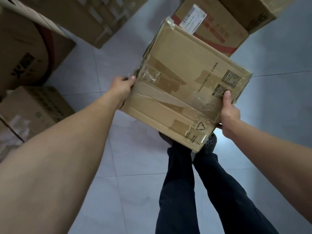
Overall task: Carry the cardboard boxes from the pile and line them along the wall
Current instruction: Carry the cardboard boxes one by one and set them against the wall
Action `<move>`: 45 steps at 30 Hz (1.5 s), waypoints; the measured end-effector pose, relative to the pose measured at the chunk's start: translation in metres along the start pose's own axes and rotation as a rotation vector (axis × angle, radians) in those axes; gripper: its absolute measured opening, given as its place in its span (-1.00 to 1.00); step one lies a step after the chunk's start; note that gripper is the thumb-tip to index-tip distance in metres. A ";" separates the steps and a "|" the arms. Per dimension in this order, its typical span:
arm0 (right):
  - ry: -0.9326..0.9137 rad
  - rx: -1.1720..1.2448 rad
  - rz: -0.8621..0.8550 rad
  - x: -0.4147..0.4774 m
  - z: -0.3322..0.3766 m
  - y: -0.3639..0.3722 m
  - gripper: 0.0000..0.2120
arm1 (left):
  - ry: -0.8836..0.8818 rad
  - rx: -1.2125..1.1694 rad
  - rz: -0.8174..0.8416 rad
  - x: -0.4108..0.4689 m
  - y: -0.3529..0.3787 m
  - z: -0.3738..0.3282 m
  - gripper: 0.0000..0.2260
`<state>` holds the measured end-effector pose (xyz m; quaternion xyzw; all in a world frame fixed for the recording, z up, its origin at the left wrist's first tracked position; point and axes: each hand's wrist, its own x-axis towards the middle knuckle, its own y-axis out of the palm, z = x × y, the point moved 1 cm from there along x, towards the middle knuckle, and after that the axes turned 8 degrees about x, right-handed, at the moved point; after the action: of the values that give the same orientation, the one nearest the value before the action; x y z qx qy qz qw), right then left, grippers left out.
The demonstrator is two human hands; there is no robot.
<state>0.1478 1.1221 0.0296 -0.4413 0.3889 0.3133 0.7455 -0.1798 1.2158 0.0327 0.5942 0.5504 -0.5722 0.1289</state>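
Cardboard box [185, 78] held over pale tile flr [131, 174], boxes [33, 108] around.

Dim cool indoor light, pale glare on floor tiles [278, 102] at right, soft shadows, wide-angle bending at edges, corner boxes [30, 53] blurred

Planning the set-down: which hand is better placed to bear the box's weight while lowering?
Right, probably. The right hand pinches the cardboard box at its near corner, thumb on top, fingers underneath. The left hand only grips the side edge, its fingers hidden.
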 end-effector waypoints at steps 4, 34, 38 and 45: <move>0.020 -0.025 -0.010 -0.004 0.004 -0.002 -0.25 | 0.050 0.158 -0.096 -0.023 0.014 0.027 -0.71; -0.803 -1.094 0.803 -0.453 -0.041 -0.081 -0.54 | -0.529 -0.537 -0.749 -0.620 0.017 0.284 -0.70; -0.976 -1.192 0.930 -0.530 -0.118 -0.085 -0.51 | -0.608 -0.680 -0.840 -0.702 0.025 0.353 -0.69; -1.187 -1.307 1.141 -0.652 -0.283 -0.116 -0.45 | -0.689 -0.793 -1.016 -0.860 0.051 0.484 -0.65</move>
<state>-0.1704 0.7381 0.5491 -0.2847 -0.1336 0.9329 0.1752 -0.1751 0.3827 0.5644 -0.0397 0.8522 -0.4737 0.2186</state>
